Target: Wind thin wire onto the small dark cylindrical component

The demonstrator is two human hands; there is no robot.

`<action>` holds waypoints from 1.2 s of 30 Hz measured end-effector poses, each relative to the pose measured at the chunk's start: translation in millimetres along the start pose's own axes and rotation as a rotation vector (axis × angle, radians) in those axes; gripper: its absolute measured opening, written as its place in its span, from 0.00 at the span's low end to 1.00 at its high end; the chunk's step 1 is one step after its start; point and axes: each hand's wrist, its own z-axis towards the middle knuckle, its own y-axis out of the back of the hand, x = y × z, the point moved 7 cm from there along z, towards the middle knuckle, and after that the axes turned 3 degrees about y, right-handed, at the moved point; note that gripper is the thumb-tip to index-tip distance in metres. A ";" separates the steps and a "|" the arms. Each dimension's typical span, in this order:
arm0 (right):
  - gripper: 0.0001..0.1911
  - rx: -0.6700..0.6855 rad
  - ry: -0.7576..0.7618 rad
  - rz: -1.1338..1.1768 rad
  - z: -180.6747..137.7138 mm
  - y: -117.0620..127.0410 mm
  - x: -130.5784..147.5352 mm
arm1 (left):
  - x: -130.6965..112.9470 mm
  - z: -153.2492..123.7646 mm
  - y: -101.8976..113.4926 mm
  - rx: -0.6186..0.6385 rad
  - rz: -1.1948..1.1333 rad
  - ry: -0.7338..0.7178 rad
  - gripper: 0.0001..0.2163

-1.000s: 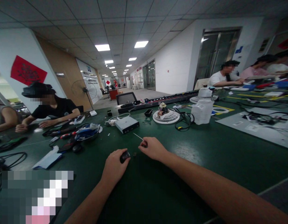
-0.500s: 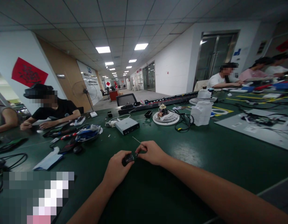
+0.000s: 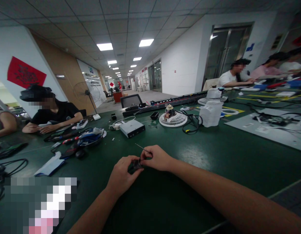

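My left hand point(image 3: 120, 175) is closed around a small dark, shiny part point(image 3: 134, 167), gripping it between thumb and fingers. Its exact kind is too small to make out. Close against it, my right hand point(image 3: 158, 158) is closed, with a thin metal rod point(image 3: 141, 148) sticking out from its fingers up and to the left. The rod looks like a slim tool shaft. The right fingertips meet the dark part's right end, and whatever they pinch there is hidden. Both hands are above the green tabletop point(image 3: 189, 188).
Beyond my hands lie a silver disc drive point(image 3: 132, 128), a white fan grille with a motor point(image 3: 173, 119) and a white housing point(image 3: 210, 113). Tools and a blue-filled bowl point(image 3: 91, 138) are on the left. A grey panel point(image 3: 269, 130) lies right. Co-workers sit across the table.
My right hand's fingertips have closed the small gap to the dark part in my left hand and now touch it. The whole view has shifted slightly.
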 end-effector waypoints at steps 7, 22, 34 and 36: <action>0.18 0.013 -0.161 0.188 2.7 -9.2 -24.1 | -6.3 -2.2 -2.1 0.026 -0.036 -0.087 0.11; 0.17 0.118 -0.384 0.076 -0.9 -18.8 -33.7 | -0.8 -2.4 3.6 -0.111 -0.094 -0.095 0.06; 0.07 0.109 0.127 -0.669 -3.0 19.1 16.4 | 20.7 1.6 23.3 -0.306 -0.032 0.150 0.07; 0.07 0.122 0.182 -0.687 -3.0 17.0 21.4 | 21.1 2.1 21.3 -0.278 -0.039 0.138 0.07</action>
